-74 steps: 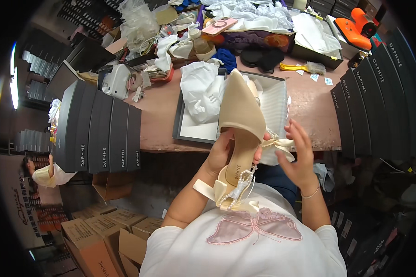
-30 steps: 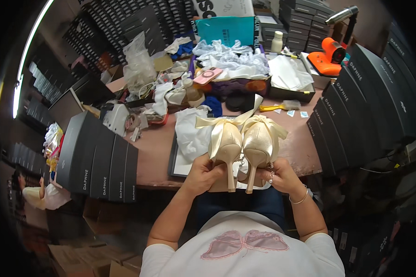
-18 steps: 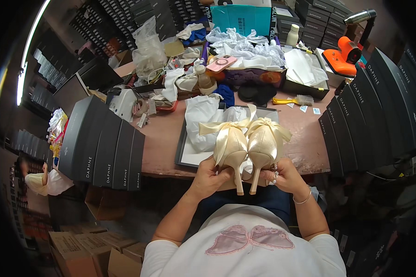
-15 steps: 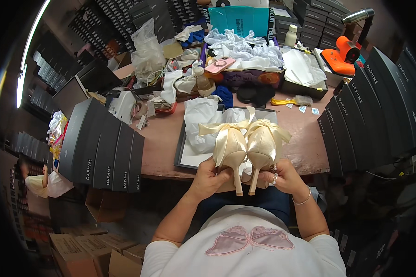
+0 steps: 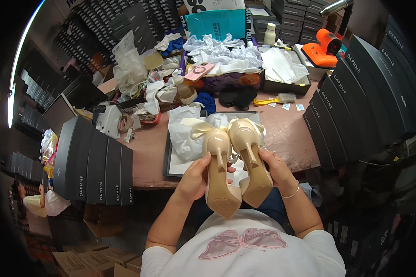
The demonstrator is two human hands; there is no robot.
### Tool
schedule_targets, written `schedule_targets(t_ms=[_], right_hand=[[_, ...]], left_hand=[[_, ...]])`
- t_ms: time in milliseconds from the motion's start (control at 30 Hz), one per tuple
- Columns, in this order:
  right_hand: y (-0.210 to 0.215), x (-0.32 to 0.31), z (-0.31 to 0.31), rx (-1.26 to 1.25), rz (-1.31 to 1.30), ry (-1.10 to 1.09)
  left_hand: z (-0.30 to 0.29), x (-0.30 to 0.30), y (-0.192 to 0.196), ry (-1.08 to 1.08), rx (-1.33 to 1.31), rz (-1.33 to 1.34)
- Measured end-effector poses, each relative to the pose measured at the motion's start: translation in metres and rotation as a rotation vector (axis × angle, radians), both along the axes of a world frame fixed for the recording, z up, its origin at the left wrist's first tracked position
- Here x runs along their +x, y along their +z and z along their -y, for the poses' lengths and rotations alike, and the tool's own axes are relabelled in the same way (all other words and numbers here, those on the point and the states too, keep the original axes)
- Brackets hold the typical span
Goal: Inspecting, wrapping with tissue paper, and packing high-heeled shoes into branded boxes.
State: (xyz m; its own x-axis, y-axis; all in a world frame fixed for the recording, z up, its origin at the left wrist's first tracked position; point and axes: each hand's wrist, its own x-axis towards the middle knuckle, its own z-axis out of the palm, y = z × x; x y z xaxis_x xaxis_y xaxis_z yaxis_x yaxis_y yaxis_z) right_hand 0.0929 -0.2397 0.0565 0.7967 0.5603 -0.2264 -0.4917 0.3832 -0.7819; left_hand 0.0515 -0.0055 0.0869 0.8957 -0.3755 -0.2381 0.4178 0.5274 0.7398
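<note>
Left hand (image 5: pixel 195 177): closed around the left beige high-heeled shoe (image 5: pixel 219 173) at mid-length, thumb over the sole side, remaining fingers hidden behind the shoe.
Right hand (image 5: pixel 276 170): gripping the right beige high-heeled shoe (image 5: pixel 252 164) from its outer side, fingertips lost behind the upper; thin bracelet (image 5: pixel 291 194) at the wrist.
Pair of shoes: held side by side and touching, soles facing up toward the camera, stiletto heels pointing up, front soles nearest the body, above the table edge and lap.
Ribbons: cream bows (image 5: pixel 196 128) at the far ends of both shoes, partly merging with white tissue paper (image 5: pixel 182 134), so exact outline hard to make out.
Open shoe box (image 5: pixel 171 161): flat on the brown worktable (image 5: pixel 286 138) just behind the shoes, lined with tissue; its middle and near edge covered by shoes and hands.
Left of box: row of dark shoe boxes (image 5: pixel 94 166) standing on edge.
Right of box: further dark boxes (image 5: pixel 356 101) leaning in a row, bent by the lens.
Far table: yellow-handled brush (image 5: pixel 275 99), pink phone (image 5: pixel 199 71), orange tool (image 5: pixel 326 46), teal bag (image 5: pixel 217 23), crumpled paper; small items too cluttered to identify.
Lower left rim: another person's sleeve (image 5: pixel 44 203), mostly cut off by the dark border.
Foreground: white shirt with pink butterfly print (image 5: pixel 242 240), lower part out of frame.
</note>
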Motion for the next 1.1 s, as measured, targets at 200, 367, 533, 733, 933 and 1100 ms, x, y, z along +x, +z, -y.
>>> schedule_targets(t_ms=[200, 367, 533, 733, 933, 1100], right_hand=[[-0.011, -0.001, 0.009, 0.03, -0.096, -0.012], [-0.018, 0.003, 0.031, -0.216, 0.073, 0.007], [-0.055, 0.069, 0.098, -0.926, 0.445, -0.22], [-0.097, 0.078, 0.1, -1.434, 1.297, -0.417], [-0.017, 0.006, -0.014, -0.294, 0.498, 0.027], [-0.043, -0.008, -0.027, 0.21, 0.053, -0.183]], left_hand=[[0.009, 0.004, -0.016, -0.005, -0.034, -0.063], [0.006, 0.004, -0.029, -0.009, -0.063, -0.097], [0.002, 0.003, -0.015, -0.089, -0.09, -0.04], [-0.005, -0.002, -0.019, -0.137, -0.022, -0.015], [0.011, -0.006, 0.003, -0.327, 1.227, 0.743], [-0.038, -0.016, -0.006, 0.709, 1.521, 1.003]])
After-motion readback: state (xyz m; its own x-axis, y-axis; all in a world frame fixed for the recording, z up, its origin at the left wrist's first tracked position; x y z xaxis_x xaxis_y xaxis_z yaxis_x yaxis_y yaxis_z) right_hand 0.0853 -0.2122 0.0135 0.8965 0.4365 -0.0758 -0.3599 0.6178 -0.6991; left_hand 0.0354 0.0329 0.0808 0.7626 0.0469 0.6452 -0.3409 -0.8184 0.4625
